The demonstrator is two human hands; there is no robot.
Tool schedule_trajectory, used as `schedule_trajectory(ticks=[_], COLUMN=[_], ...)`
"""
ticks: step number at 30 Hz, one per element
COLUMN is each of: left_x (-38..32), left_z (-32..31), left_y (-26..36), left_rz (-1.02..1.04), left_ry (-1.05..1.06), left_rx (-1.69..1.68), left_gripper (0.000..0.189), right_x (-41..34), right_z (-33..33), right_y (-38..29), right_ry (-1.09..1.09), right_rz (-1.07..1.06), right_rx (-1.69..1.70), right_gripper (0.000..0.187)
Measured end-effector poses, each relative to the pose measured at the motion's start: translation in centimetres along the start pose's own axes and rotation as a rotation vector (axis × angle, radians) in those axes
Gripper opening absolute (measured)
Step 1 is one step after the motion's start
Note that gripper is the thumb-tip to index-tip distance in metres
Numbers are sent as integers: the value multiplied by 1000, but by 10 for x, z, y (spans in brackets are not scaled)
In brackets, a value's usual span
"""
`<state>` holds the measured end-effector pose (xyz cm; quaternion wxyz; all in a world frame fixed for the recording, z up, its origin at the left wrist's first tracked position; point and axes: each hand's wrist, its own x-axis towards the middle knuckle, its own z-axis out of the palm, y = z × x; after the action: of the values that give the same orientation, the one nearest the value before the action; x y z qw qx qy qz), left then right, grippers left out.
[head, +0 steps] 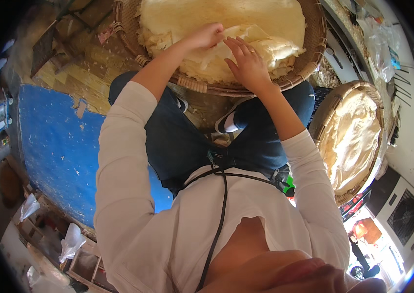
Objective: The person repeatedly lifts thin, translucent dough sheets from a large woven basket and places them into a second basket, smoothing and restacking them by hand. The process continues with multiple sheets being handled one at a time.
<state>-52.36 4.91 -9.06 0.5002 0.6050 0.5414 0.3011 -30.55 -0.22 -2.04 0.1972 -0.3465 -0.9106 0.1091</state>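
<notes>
A large round wicker basket (221, 89) spans my knees, holding a thick stack of thin, pale-yellow food sheets (229, 11) with ragged edges. My left hand (209, 36) is over the middle of the stack, fingers curled on the edge of a thin sheet (245, 32) that is lifted and partly folded. Just right of it, my right hand (247, 62) lies palm down with the thumb apart, its fingertips close to the left hand's. A ring is on one of its fingers. Crumpled, folded sheets (276, 53) bulge beside the right hand.
To my right stands a second wicker basket (377, 95), with more pale sheets (353, 135) inside. A blue panel (57, 146) with worn paint is on the left. Wooden compartments (86, 263) with plastic bags (71, 241) sit at lower left. A clear plastic bag (381, 47) hangs at upper right.
</notes>
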Motion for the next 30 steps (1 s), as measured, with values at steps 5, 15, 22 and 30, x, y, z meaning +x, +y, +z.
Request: schedule_trajectory(ticks=[5, 15, 22, 30], left_x=[1, 14, -23, -36], left_z=[13, -61, 24, 2], left_y=[-9, 104, 140, 106], left_rz=[-63, 231, 768, 499], left_ry=[-82, 322, 412, 595], left_rx=[269, 69, 664, 578], left_gripper=[25, 57, 16, 13], right_x=[9, 19, 95, 204], right_z=[6, 6, 83, 100], right_y=[3, 0, -7, 61], right_ry=[-309, -557, -65, -198], right_rz=[-127, 33, 490, 556], right_rx=[-119, -79, 846, 1138], right_gripper=[20, 30, 42, 25])
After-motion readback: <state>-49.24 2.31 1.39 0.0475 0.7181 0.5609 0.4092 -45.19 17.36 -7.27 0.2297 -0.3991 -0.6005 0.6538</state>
